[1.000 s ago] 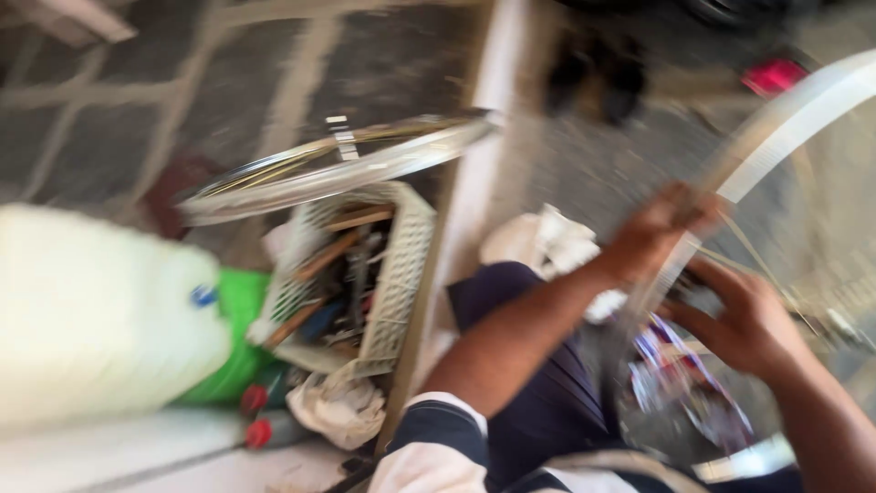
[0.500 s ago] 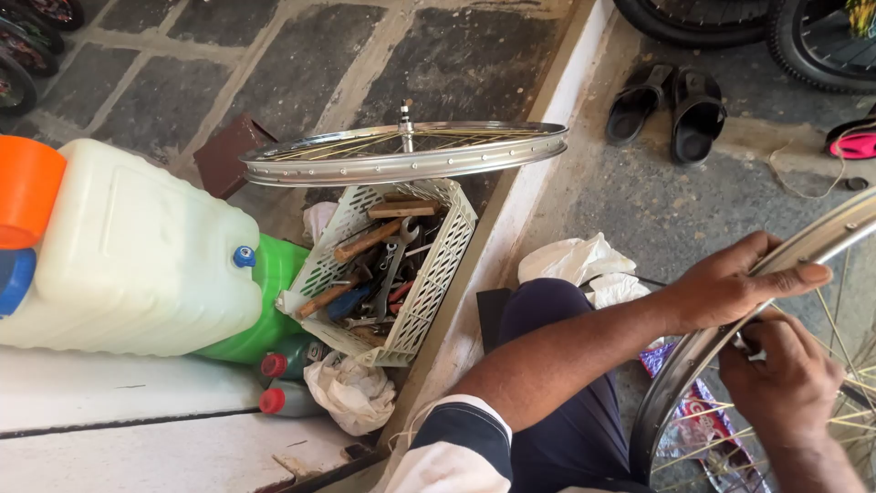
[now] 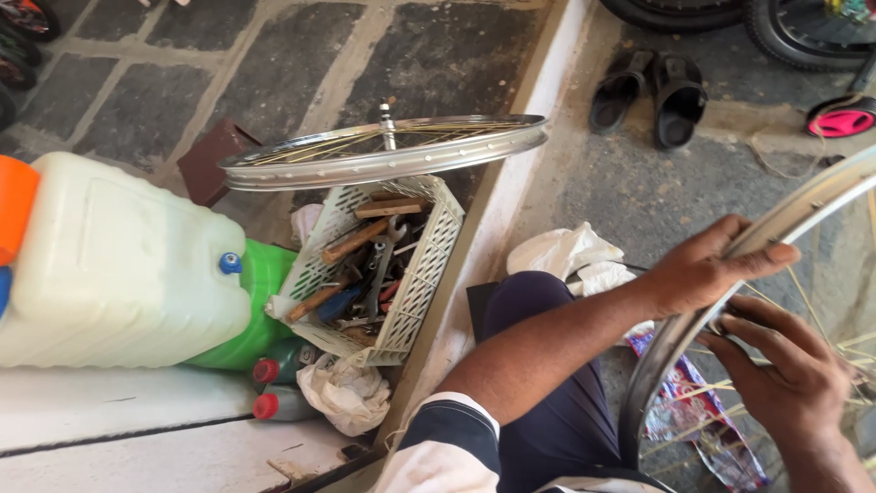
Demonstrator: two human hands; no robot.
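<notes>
A bare silver bicycle wheel rim [image 3: 808,201] with thin spokes stands upright at the right, over my lap. My left hand [image 3: 707,269] grips its outer edge, thumb on top and fingers wrapped over the metal. Just below, my right hand [image 3: 789,370] is inside the wheel, its fingers curled among the spokes against the rim's inner side. What the fingertips pinch is hidden. A second spoked wheel [image 3: 383,155] lies flat on top of a white plastic basket [image 3: 429,274] filled with several hand tools.
A large white jerrycan [image 3: 119,265] and a green bottle [image 3: 260,301] lie left of the basket, with red-capped small bottles [image 3: 274,383] and rags below. A raised curb [image 3: 511,201], black sandals [image 3: 652,96], white cloth [image 3: 561,251], a coloured wrapper [image 3: 693,411] and tyres [image 3: 712,14] surround me.
The view has steadied from a blur and shifted, so the basket and flat wheel sit more central. Both hands stay on the upright rim, the left one lower along its edge.
</notes>
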